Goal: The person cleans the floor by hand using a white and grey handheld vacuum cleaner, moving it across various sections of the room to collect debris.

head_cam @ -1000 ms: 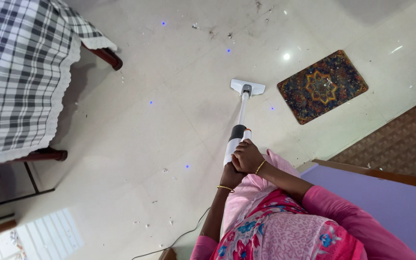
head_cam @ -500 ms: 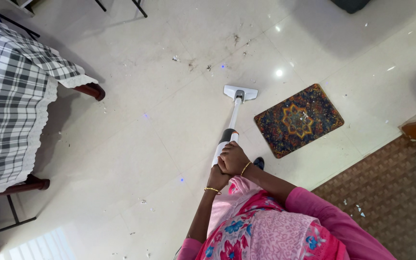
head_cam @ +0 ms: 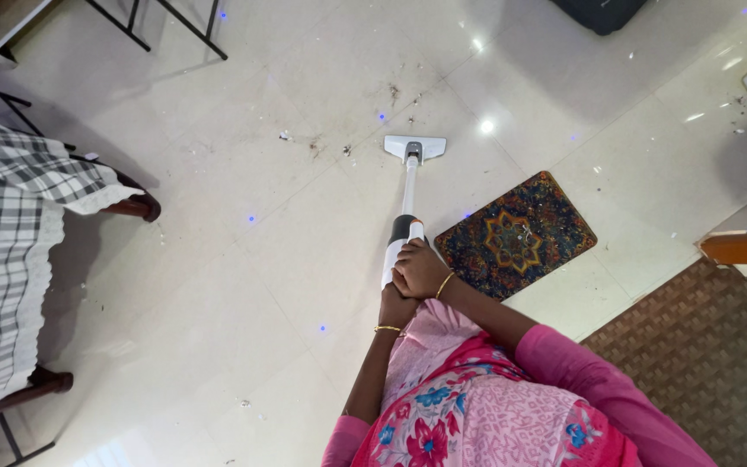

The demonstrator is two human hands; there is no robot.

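Head view: both hands, left hand (head_cam: 396, 306) and right hand (head_cam: 419, 269), grip closed around white stick vacuum (head_cam: 406, 201).

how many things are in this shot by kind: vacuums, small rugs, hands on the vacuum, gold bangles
stick vacuum: 1
patterned rug: 1
hands on the vacuum, left hand and right hand: 2
gold bangles, one on each wrist: 2
total: 6

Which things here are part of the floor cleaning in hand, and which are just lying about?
In use: stick vacuum, gripped by right hand above left hand; its floor head rests beside dirt specks on the tiled floor.

Lying about: patterned rug, checked cloth over furniture, brown woven mat.
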